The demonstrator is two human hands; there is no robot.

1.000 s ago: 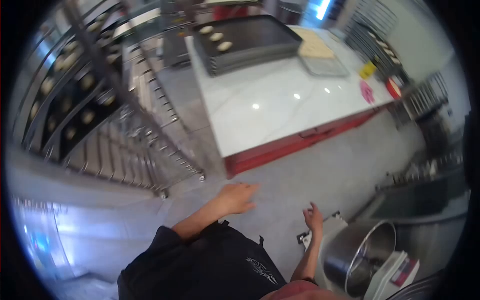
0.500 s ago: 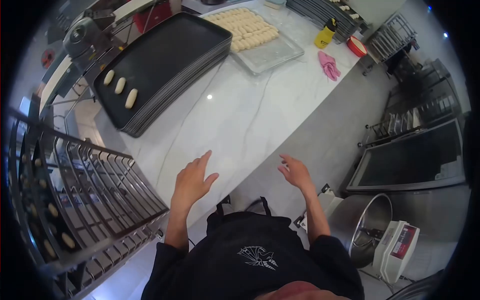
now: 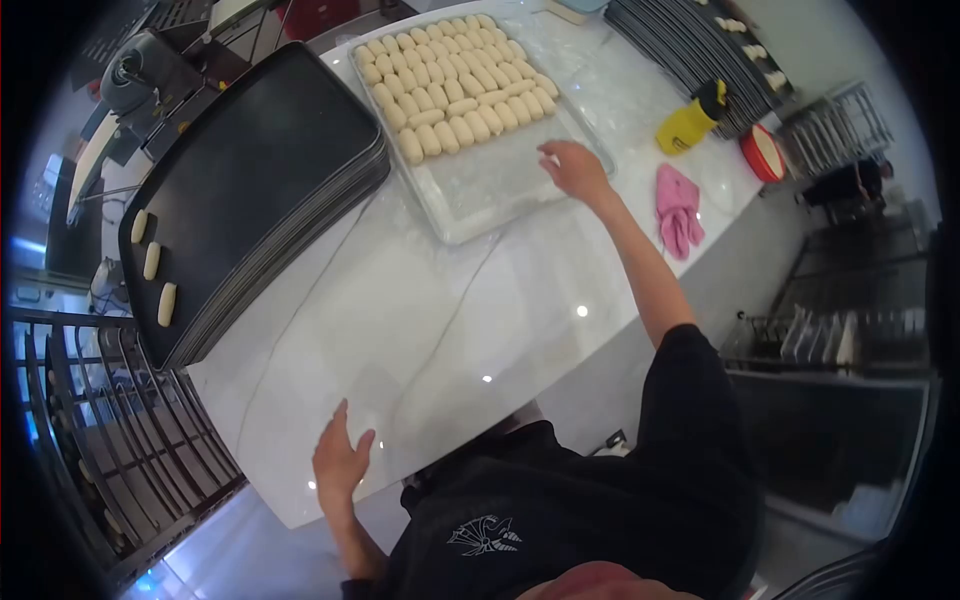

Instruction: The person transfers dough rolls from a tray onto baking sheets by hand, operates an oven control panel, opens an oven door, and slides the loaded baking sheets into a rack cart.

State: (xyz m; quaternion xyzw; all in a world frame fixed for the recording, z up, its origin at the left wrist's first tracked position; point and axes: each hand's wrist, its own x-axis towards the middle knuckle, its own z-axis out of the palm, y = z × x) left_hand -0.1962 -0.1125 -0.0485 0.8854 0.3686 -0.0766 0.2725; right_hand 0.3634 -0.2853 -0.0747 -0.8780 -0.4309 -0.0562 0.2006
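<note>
My right hand [image 3: 577, 170] reaches over the right part of a clear shallow tray [image 3: 465, 200], just below rows of pale dough rolls [image 3: 460, 85]. Its fingers are apart and bent a little, holding nothing. Near the table's front edge, my left hand [image 3: 342, 455] hovers over the white marble top [image 3: 400, 330], thumb and fingers apart, with nothing in it. On the left, a stack of black baking trays [image 3: 260, 160] carries three dough rolls [image 3: 152, 261] in a line along the left end of the top tray.
A yellow bottle [image 3: 688, 122], a pink cloth [image 3: 678, 212] and a red-rimmed bowl [image 3: 763, 153] stand along the right side. More black trays [image 3: 690, 55] are stacked at the back right. A metal rack [image 3: 130, 430] stands at the left table end.
My right hand has moved forward from beside the table edge to the clear tray. My left hand stays low over the table. The view has shifted closer to the dough rolls.
</note>
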